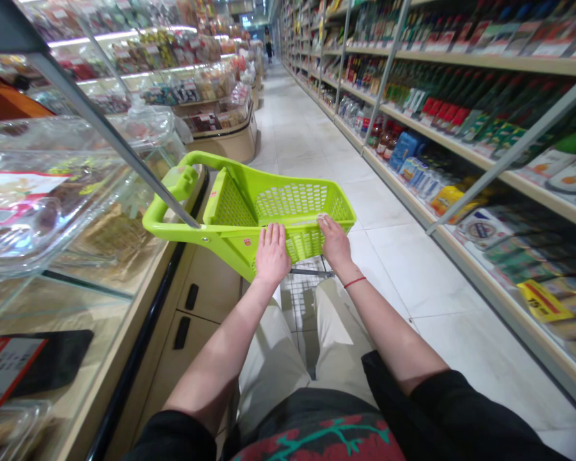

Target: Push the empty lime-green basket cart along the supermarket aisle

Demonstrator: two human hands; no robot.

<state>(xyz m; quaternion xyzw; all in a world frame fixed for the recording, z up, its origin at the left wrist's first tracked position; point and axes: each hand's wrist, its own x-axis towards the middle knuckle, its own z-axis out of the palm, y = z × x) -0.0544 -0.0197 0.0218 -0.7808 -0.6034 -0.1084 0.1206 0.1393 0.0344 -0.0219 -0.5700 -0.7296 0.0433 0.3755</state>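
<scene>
Head view: green shopping cart (pixel 235 240) near, just beside left display counter (pixel 206 289). My left hand (pixel 272 253) lies flat on its near side, unclenched; right hand (pixel 336 242) grips the near rim farther right. Even pressure should steady it.

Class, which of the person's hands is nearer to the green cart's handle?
Left. The left hand rests partway along the near rim; the right hand touches it farther from the handle.

Here are two hands (pixel 272 256) (pixel 336 242), one cart (pixel 235 248), two black handles (pixel 181 332).
</scene>
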